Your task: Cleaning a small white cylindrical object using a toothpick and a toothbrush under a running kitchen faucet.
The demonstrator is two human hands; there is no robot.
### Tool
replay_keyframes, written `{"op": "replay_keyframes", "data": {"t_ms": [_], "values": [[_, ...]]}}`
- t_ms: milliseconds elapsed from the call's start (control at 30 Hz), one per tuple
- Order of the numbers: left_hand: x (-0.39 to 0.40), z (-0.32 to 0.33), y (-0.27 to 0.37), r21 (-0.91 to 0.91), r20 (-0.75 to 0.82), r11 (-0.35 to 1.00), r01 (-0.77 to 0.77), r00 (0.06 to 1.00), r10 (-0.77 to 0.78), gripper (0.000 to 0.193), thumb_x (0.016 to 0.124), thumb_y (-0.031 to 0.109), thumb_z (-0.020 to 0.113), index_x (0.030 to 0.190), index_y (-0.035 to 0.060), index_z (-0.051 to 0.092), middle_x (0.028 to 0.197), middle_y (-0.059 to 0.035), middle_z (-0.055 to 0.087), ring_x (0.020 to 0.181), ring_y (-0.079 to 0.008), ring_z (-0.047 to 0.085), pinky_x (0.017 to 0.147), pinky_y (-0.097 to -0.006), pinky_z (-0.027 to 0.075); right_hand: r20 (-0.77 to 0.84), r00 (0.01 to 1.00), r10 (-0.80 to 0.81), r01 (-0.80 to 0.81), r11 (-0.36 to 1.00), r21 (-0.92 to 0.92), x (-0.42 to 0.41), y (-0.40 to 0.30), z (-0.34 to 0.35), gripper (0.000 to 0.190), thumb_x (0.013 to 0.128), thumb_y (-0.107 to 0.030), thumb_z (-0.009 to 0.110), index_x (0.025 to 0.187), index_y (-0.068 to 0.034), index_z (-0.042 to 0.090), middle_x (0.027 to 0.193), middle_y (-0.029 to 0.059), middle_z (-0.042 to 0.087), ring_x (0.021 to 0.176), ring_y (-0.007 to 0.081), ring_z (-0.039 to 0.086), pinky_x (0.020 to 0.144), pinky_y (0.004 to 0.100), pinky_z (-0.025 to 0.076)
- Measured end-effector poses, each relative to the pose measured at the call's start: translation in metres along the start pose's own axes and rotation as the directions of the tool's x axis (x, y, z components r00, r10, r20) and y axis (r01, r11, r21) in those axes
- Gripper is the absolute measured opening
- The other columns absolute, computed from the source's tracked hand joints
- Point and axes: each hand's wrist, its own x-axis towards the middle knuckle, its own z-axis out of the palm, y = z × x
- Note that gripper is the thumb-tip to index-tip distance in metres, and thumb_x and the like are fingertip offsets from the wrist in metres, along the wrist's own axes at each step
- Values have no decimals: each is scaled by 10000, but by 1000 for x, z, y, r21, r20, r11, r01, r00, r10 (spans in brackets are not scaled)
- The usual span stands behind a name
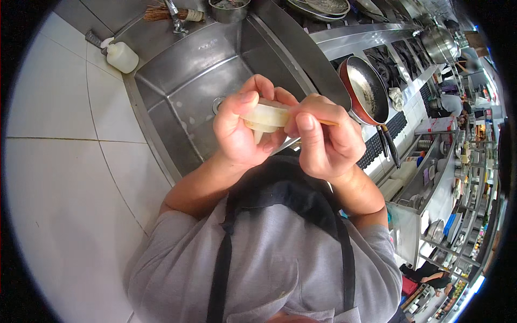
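Observation:
My left hand (242,129) holds a pale, translucent round plastic piece (266,117) with a short stem on its underside. Its fingers curl around the far side and the thumb rests on the near edge. At the piece's right edge, my right hand (329,137) pinches a thin, orange-brown stick-like item (327,122) between thumb and fingers. The item's inner end is hidden by the fingers, so I cannot tell whether it touches the plastic. Both hands are raised over the near right edge of a stainless steel sink (202,76).
A white pump bottle (122,57) stands on the sink's left rim. Behind the basin are a tap (176,18), a twig brush (157,13) and a metal pot (229,10). A red frying pan (365,91) sits right, by the stove burners (383,64). Several people work farther off.

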Motion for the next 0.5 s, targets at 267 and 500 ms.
{"op": "replay_keyframes", "data": {"t_ms": [267, 500], "values": [[1, 11, -9, 14, -239, 996, -93, 966, 94, 295, 873, 350, 543, 967, 78, 482, 1006, -210, 657, 695, -240, 656, 441, -273, 473, 105, 987, -120, 130, 987, -92, 1, 2, 2, 74, 865, 40, 654, 929, 44, 617, 743, 127, 641, 583, 242, 624, 563, 333, 510], [2, -1, 1, -5, 28, 1000, -22, 999, 22, 265, 877, 323, 545, 957, 81, 475, 974, -208, 657, 614, -204, 612, 396, -258, 428, 31, 999, -22, 23, 999, -26, 3, 2, 2, 80, 860, 63, 646, 931, 49, 613, 732, 126, 651, 576, 234, 626, 550, 316, 512]]}}
